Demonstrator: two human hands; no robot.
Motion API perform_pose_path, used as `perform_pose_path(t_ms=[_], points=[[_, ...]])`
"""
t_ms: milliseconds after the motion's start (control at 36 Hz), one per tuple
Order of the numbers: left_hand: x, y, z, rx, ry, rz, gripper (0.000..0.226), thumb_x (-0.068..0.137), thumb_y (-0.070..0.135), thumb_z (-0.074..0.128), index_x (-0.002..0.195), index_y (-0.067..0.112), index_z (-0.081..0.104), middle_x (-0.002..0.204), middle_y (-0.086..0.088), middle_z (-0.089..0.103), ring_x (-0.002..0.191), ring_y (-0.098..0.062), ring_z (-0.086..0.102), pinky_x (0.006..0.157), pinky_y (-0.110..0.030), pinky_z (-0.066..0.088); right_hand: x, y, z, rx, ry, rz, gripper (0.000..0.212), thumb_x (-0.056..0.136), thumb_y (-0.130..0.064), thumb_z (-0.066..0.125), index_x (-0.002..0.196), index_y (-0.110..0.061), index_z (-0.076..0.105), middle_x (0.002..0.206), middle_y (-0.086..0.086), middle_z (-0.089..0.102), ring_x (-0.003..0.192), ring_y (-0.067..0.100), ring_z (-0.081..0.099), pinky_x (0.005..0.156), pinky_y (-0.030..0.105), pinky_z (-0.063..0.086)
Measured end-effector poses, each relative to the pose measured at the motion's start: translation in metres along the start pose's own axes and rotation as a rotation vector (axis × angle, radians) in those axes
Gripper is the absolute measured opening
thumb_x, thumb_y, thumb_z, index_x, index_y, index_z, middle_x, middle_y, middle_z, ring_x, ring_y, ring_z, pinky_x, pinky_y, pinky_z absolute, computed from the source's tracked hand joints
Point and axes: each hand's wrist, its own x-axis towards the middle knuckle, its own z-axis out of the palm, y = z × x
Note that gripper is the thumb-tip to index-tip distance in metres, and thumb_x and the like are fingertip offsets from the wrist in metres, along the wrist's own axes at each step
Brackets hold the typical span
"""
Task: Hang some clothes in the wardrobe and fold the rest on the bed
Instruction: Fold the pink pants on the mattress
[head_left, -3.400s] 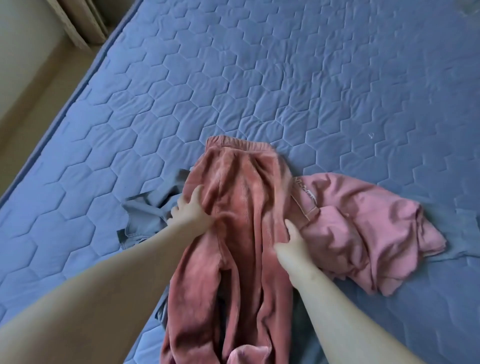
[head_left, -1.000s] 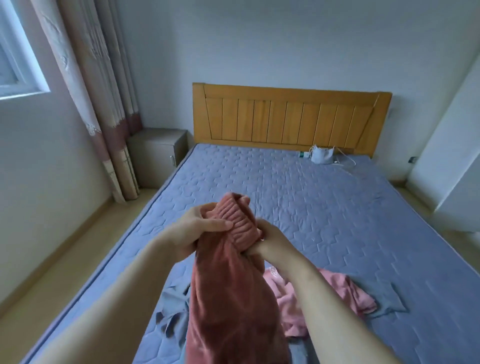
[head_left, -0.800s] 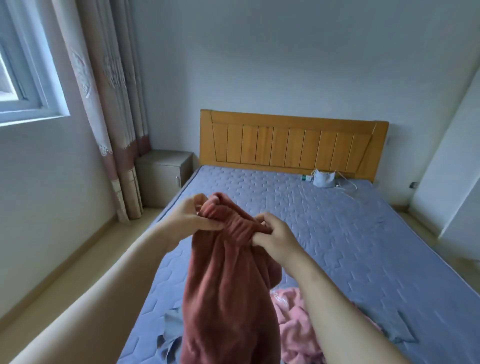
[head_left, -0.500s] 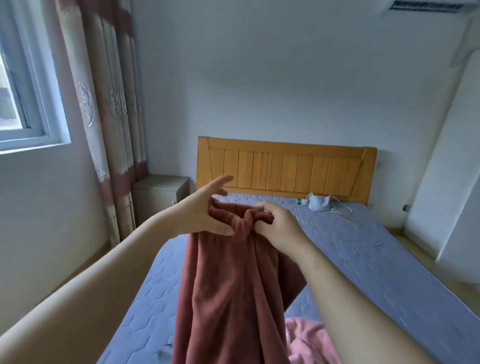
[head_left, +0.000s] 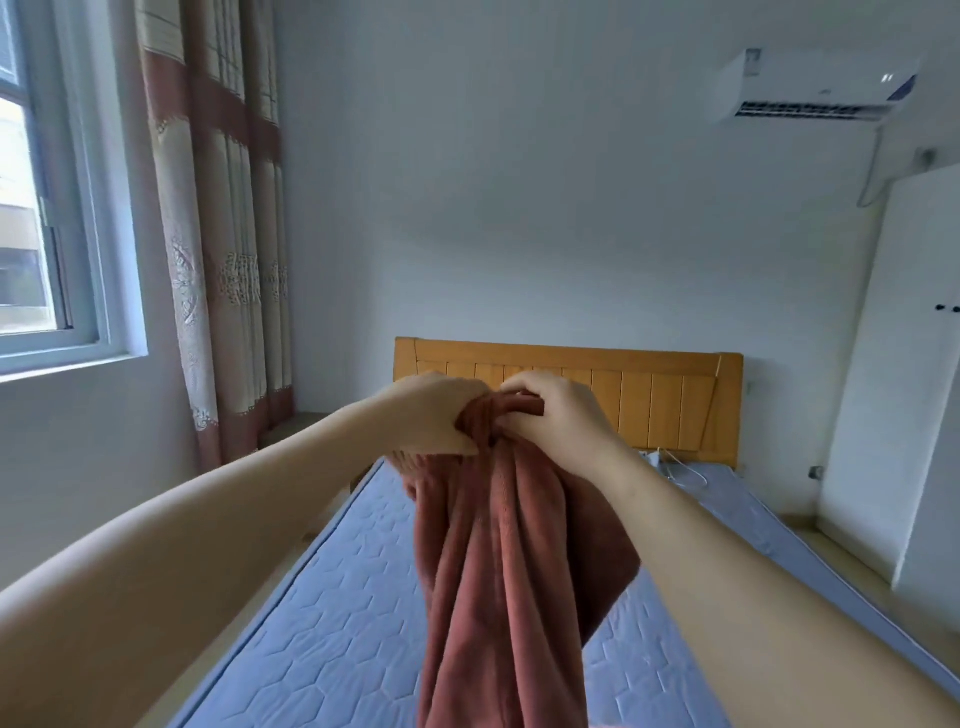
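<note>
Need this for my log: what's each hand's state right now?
Left hand: grips the rust-red garment at its top.
Right hand: grips the same garment.

No text, label or number legible; small marks on air conditioner (head_left: 810, 88) too blurred

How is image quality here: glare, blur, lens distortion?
Head view: soft daylight from the window, no hard shadows; wide-angle lens slants the curtain and wardrobe edges; left hand, right hand and trousers look fairly sharp.
</note>
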Motion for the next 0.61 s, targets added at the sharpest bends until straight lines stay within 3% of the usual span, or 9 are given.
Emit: perform_pose_path(t_ms=[111,222,278,417,611], points=[[0.004,-0.017,-0.017,-0.025,0.119,-0.031,0.015,0.085,0.028,0.057,0.093,0.016,0.059,0.092,-0.003,0.057,0.099,-0.026,0.055,0.081,-0.035,0.047,0.001,0.000,-0.005,0.082,-0.031,0.114,0.030,0.078,-0.033,0.072,0.101,-0.029,0.054,0.093,-0.011,0.059,0.088,0.007,0.056,0.071,0.021,0.044],[0.006,-0.030,-0.036,-0.010,0.145,-0.088,0.023,0.087,0.026,0.054,0.106,0.014,0.061,0.101,-0.005,0.058,0.103,-0.025,0.053,0.085,-0.035,0.046,0.005,0.001,-0.009,-0.088,-0.309,0.196,0.014,0.078,-0.031,0.071,0.080,-0.026,0.058,0.082,-0.009,0.060,0.081,0.012,0.058,0.063,0.021,0.043],[0.007,-0.036,-0.047,0.011,0.156,-0.132,0.022,0.088,0.028,0.052,0.106,0.018,0.059,0.099,-0.002,0.054,0.104,-0.025,0.052,0.084,-0.036,0.047,0.010,0.005,-0.009,-0.126,-0.332,0.240,0.011,0.079,-0.027,0.068,0.073,-0.021,0.061,0.075,-0.005,0.061,0.071,0.011,0.057,0.056,0.019,0.040],[0.011,-0.055,-0.076,0.210,0.252,-0.240,0.018,0.092,0.032,0.043,0.103,0.024,0.057,0.110,0.002,0.058,0.105,-0.023,0.054,0.069,-0.031,0.035,0.042,0.003,-0.031,-0.342,-0.088,0.270,0.024,0.083,-0.031,0.060,0.063,-0.023,0.049,0.076,-0.003,0.057,0.081,0.022,0.056,0.066,0.029,0.040],[0.006,-0.082,-0.134,0.292,0.532,-0.336,0.021,0.092,0.031,0.045,0.110,0.025,0.055,0.111,-0.004,0.057,0.104,-0.029,0.056,0.068,-0.034,0.035,0.089,-0.043,-0.083,-0.432,0.255,0.219,0.015,0.088,-0.032,0.053,0.084,-0.019,0.054,0.085,0.001,0.057,0.081,0.027,0.055,0.069,0.032,0.037]])
